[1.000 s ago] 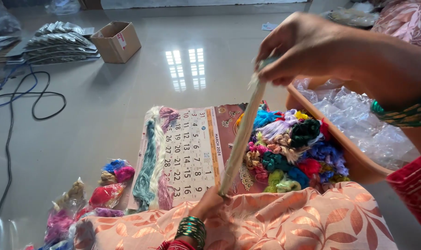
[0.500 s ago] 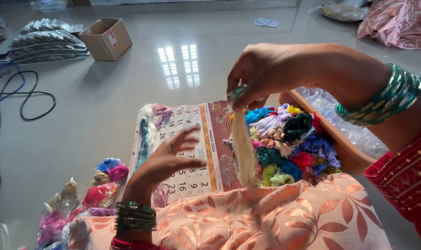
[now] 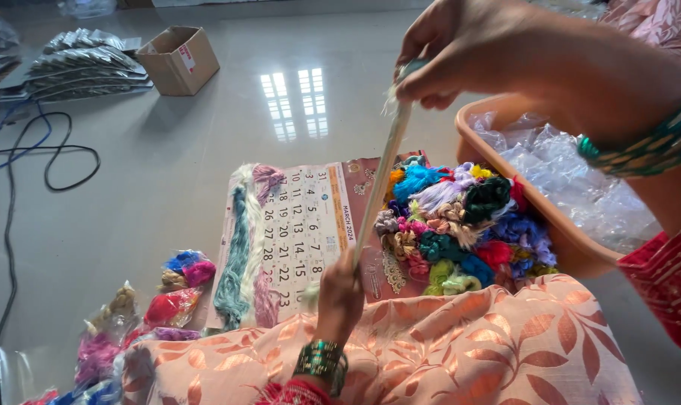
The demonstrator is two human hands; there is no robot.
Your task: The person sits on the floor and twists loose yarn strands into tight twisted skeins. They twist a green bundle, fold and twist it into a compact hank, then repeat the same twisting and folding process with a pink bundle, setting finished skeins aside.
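Left hand (image 3: 339, 294), splayed open earlier, now gripping the low end of one cream thread hank (image 3: 378, 180), right hand (image 3: 468, 52) pinching its top (stretched taut), above the printed calendar sheet (image 3: 310, 225), one orange plastic tub (image 3: 505, 180) sitting nearby.

A glossy pale grey tiled floor (image 3: 205, 157) fills the room, with a bright window reflection (image 3: 299, 101) shining on it ahead of the hands. Further off to their left stand an open brown cardboard box (image 3: 179, 60) and a stack of silvery foil packets (image 3: 85, 64). Black and blue cables (image 3: 25, 161) trail along the far left.
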